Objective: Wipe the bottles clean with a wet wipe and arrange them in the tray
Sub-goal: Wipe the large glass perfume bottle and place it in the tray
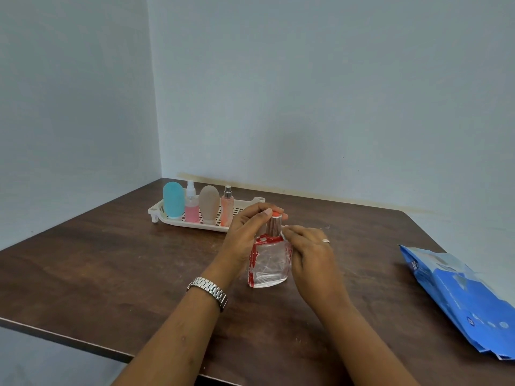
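A clear glass bottle with red edging and a silver neck stands upright on the table in front of me. My left hand grips its top from the left, fingers over the red cap. My right hand presses against the bottle's right side at the shoulder; a sliver of white wipe shows at its fingertips. Behind, a white slotted tray holds a blue bottle, a pink spray bottle, a beige bottle and a slim peach spray bottle, all upright.
A blue pack of wet wipes lies at the table's right edge. The brown table sits in a corner, with walls to the left and behind. Its near left edge runs diagonally below my left forearm.
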`<state>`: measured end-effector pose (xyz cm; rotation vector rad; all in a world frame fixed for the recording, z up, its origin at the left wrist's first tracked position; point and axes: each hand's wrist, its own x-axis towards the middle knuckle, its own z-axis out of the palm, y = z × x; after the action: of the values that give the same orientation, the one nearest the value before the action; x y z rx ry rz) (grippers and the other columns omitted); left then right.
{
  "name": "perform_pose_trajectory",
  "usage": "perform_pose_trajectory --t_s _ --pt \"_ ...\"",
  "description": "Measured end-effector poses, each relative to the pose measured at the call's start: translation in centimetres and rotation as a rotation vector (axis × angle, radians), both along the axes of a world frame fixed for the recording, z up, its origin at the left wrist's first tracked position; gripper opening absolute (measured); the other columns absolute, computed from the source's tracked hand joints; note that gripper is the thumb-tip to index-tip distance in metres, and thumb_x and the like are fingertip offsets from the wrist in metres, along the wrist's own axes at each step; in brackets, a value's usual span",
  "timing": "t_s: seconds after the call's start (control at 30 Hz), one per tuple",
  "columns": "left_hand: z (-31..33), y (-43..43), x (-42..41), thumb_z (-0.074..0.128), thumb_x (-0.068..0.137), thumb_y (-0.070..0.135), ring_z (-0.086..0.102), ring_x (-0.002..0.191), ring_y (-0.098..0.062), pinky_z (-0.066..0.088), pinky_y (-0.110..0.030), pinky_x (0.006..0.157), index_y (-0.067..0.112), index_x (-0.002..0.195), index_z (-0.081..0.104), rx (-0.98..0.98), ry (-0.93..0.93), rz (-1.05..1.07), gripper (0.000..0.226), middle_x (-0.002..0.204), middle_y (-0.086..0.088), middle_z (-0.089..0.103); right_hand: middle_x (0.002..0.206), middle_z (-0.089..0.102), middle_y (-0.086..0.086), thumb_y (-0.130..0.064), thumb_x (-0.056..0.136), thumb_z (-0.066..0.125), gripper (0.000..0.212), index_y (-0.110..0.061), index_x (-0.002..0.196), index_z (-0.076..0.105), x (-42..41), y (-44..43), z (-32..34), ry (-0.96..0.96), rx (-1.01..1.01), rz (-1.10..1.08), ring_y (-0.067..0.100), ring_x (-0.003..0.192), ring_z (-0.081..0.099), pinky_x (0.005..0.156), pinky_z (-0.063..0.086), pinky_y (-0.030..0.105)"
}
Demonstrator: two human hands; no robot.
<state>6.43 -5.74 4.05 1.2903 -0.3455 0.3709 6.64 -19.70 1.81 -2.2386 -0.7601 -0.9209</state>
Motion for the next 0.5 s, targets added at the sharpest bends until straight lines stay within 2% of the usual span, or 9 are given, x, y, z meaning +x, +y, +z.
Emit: perform_pose_trajectory --t_s 0.1,0.17,0.23,0.3,0.37,0.5 --pt "0.0 -0.2 -0.1 0.046 0.097 0.009 0.068 0.086 -0.007 0.052 -0.018 0.069 0.005 0.096 0.064 0.009 0.007 0.015 0.019 0.102 -0.016 0.065 0.115 0.065 0.004 -0.002 0.091 0.05 0.031 -0.01 0.117 0.064 0.7 -0.7 -0.1 0.088 -0.042 -0.092 0.015 0.107 0.053 0.089 0.036 0.016" --pt "0.0 -0.2 -0.1 0.045 0.097 0.009 0.068 0.086 -0.005 0.051 -0.016 0.068 0.005 0.096 0.064 0.026 0.003 0.03 0.019 0.104 -0.016 0.064 0.115 0.065 0.004 -0.001 0.092 0.047 0.032 -0.011 0.118 0.064 1.1 -1.1 -0.2 0.132 -0.038 -0.119 0.015 0.107 0.052 0.085 0.031 0.007" --pt "-0.1 -0.1 0.0 0.045 0.098 0.01 0.068 0.087 -0.006 0.051 -0.017 0.068 0.006 0.097 0.064 0.032 0.005 0.032 0.019 0.103 -0.014 0.065 0.115 0.065 0.001 -0.003 0.093 0.047 0.032 -0.013 0.12 0.062 0.8 -1.2 0.0 0.14 0.069 -0.093 0.012 0.107 0.051 0.08 0.028 0.001" --pt "-0.1 -0.1 0.1 0.046 0.097 0.01 0.068 0.085 -0.009 0.052 -0.02 0.069 0.006 0.097 0.064 0.016 0.007 0.019 0.019 0.098 -0.012 0.066 0.113 0.064 -0.005 -0.007 0.094 0.048 0.031 -0.016 0.12 0.062 0.2 -0.8 0.5 0.137 0.131 -0.006 0.009 0.105 0.05 0.083 0.029 0.003" --pt "-0.1 -0.1 0.1 0.047 0.097 0.01 0.067 0.083 -0.012 0.054 -0.024 0.071 0.006 0.095 0.064 -0.002 0.007 -0.001 0.018 0.095 -0.012 0.066 0.115 0.063 -0.004 -0.009 0.094 0.047 0.03 -0.016 0.12 0.063 -0.2 -0.2 0.5 0.114 0.068 0.067 0.011 0.106 0.049 0.086 0.03 0.007" --pt "-0.1 -0.2 0.2 0.045 0.098 0.011 0.066 0.079 -0.011 0.054 -0.024 0.07 0.008 0.093 0.064 0.027 0.002 0.011 0.02 0.09 -0.011 0.065 0.116 0.064 0.001 -0.008 0.093 0.048 0.03 -0.014 0.119 0.064 0.3 0.0 0.3 0.142 0.04 0.028 0.015 0.106 0.05 0.081 0.029 0.004"
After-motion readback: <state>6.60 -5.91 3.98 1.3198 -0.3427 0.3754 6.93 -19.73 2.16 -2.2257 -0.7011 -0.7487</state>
